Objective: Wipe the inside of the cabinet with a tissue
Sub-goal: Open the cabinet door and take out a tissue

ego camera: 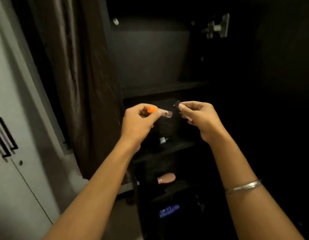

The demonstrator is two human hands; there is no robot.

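Hands are up in front of the open cabinet [150, 58], and neither one holds a tissue: the left hand [138, 122] pinches a small clear tube with an orange cap [158, 111] between thumb and fingers, while the right hand [198, 118] pinches a tiny dark piece [177, 103], too small to name, at its fingertips. Big picture first: the cabinet stands dark and deep, its top compartment bare, with a metal hinge [217, 27] gleaming at the upper right edge. Lower down, the shelves are not cleared: a pale pink bottle [166, 178] lies on one shelf near its front edge, a blue container [169, 210] sits on the shelf below, and something small and shiny [162, 140] rests behind the hands. My read: wiping hasn't started, and this looks like emptying out the contents first. No tissue shows anywhere in view, so fetching it and every wipe are left to do. Whether the dark interior is dusty I cannot tell.
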